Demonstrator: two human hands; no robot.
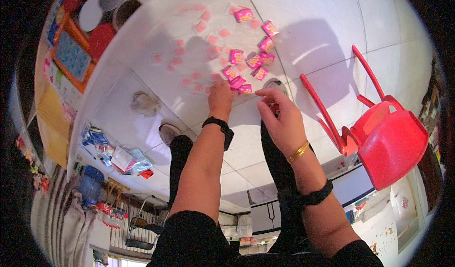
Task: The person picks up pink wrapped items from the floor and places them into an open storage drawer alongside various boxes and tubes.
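Observation:
Several small bright pink packets lie scattered on a pale, see-through-looking surface ahead of me. To their left are several faint pink squares, too hazy to make out exactly. My left hand reaches down at the near left edge of the packets, its fingers bunched together. Whatever is in its fingertips is hidden; a pink packet lies just right of them. Close to the nearest packet, my right hand hovers with its index finger stretched out and its thumb apart, holding nothing I can see.
On the right a red plastic chair lies tipped over. A pile of plastic packaging rests at the lower left. An orange-framed tray and containers stand at the upper left. My shoes show below my hands.

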